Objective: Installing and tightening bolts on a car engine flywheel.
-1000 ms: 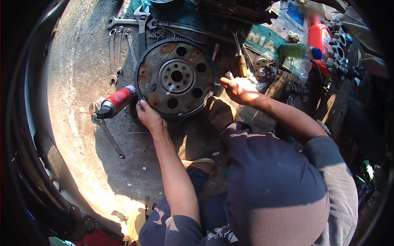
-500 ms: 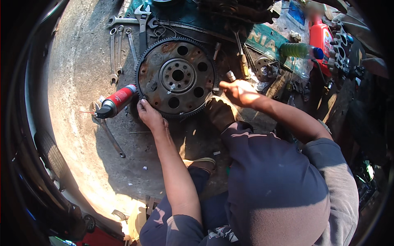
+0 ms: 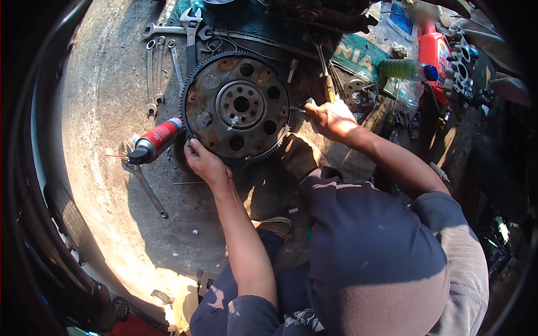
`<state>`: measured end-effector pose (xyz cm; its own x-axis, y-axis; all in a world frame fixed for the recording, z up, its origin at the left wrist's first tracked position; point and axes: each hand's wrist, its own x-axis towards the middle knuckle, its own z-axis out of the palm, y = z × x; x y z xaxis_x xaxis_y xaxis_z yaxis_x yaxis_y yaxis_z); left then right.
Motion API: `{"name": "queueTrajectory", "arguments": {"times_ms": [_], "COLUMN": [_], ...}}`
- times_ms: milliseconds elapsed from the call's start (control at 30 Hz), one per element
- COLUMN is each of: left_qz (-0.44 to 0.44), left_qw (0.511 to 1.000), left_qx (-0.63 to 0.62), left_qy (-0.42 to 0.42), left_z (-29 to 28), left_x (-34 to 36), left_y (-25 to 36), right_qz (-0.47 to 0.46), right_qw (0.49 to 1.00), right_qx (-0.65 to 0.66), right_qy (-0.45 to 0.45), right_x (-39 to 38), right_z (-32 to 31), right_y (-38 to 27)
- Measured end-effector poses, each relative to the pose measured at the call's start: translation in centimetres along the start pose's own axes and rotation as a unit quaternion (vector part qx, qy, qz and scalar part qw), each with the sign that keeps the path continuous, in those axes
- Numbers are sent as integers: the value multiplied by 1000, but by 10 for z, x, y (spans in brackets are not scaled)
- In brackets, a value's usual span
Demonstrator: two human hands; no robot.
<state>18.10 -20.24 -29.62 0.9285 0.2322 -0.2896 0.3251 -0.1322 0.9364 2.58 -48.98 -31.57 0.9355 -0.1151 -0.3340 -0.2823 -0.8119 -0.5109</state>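
Observation:
A round flywheel (image 3: 210, 131) with a toothed rim, rust-brown patches and several holes lies in front of me. My left hand (image 3: 206, 162) grips its lower left rim, the thumb resting on the face. At its right edge, my right hand (image 3: 334, 120) is closed round a slim metal tool (image 3: 298, 110), which reaches to the rim; most of the tool is hidden by the fingers, so its kind does not show. A small pale metallic bit (image 3: 235, 120) sits on the face below the hub. My shoe (image 3: 300, 154) is beside the lower right rim.
A red spray can (image 3: 162, 134) lies close to the left rim. Several wrenches (image 3: 150, 78) and an adjustable wrench (image 3: 191, 31) lie at the far left. A wooden-handled screwdriver (image 3: 328, 87), a green bottle (image 3: 403, 69) and a red jug (image 3: 431, 53) are at the far right.
My right hand has shifted slightly away and to the right, and the tool's tip is a little higher along the rim. My left hand keeps its hold on the flywheel.

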Motion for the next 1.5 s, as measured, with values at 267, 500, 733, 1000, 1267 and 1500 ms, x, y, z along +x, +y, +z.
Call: {"name": "queueTrajectory", "arguments": {"times_ms": [267,500,733,1000,1267,1500], "left_qz": [27,9,-2,-3,-12,-22], "left_qw": [999,1000,1000,1000,1000,1000], "left_qx": [26,21,16,-2,9,-15], "left_qy": [2,6,10,4,7,2], "left_z": [3,2,0,1,-2,-3], "left_x": [-4,-2,0,2,2,8], "left_y": [3,-3,-6,-9,-9,-8], "right_qz": [-109,-59,32,-36,-110,-79], "right_qw": [994,997,999,997,984,989], "right_qx": [14,34,4,23,141,121], "right_qy": [14,-27,-32,-71,14,4], "right_x": [-3,-4,0,4,-17,3], "right_z": [12,13,8,4,40,42], "right_y": [8,10,3,4,5,-12]}}
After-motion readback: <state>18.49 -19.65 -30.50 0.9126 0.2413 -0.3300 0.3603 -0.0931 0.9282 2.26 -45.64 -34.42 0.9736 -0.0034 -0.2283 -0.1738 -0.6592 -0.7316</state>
